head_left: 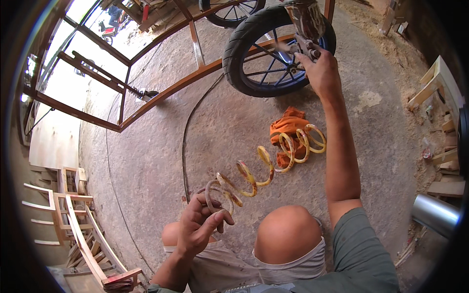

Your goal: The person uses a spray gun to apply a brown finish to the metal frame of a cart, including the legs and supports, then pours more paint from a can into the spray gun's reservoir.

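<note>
In my right hand (322, 71), reached out ahead, is a paint spray gun (299, 47) with a brown-stained cup (308, 19) on top. Its nozzle end is over the spokes of a black-tyred wheel (234, 66) with a blue rim. Close to my knees, my left hand (198, 227) has its fingers curled round the near end of a yellow coiled hose (248, 177) spattered with dark paint. The stretched coils run up to the right and pass out of sight behind my right forearm. Beneath the far coils, an orange cloth (292, 123) lies crumpled on the floor.
A brown metal frame (166, 94) on wheels stands at the far left, with a second wheel (232, 14) beyond. A dark cable (184, 146) crosses the concrete floor. Wooden chair frames (78, 224) are at left, a silver cylinder (435, 215) and timber pieces (447, 188) at right.
</note>
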Motion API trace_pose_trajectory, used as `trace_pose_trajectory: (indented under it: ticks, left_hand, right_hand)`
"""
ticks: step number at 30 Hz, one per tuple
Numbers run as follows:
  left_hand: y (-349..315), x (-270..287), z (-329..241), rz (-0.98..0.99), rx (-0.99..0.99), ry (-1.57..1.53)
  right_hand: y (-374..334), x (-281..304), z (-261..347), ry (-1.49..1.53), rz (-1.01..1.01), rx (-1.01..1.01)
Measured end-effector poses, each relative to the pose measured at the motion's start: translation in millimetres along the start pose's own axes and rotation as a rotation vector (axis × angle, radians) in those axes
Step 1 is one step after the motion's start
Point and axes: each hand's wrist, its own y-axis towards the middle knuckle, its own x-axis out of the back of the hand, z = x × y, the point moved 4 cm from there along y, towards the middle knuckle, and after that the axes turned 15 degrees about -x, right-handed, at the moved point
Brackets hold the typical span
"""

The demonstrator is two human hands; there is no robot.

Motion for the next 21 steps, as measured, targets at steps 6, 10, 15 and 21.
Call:
trace_pose_trajectory:
  ticks: [6, 10, 15, 21]
  left_hand:
    - [-3.0, 0.7, -1.2, -0.003, 0.019, 0.012]
    - [-4.5, 2.6, -3.3, -0.008, 0.014, 0.016]
    - [-5.6, 0.0, -3.1, 0.018, 0.013, 0.018]
    - [-4.2, -8.3, 6.0, 0.028, 0.038, 0.038]
  right_hand:
    - [-6.5, -4.8, -2.3, 0.048, 0.055, -0.092]
    - [-15.7, -12.8, -3.7, 0.074, 0.063, -0.104]
    - [-19.8, 13.5, -27.3, -0.074, -0.145, -0.142]
    - [-1.2, 23.1, -73.6, -0.002, -0.317, -0.175]
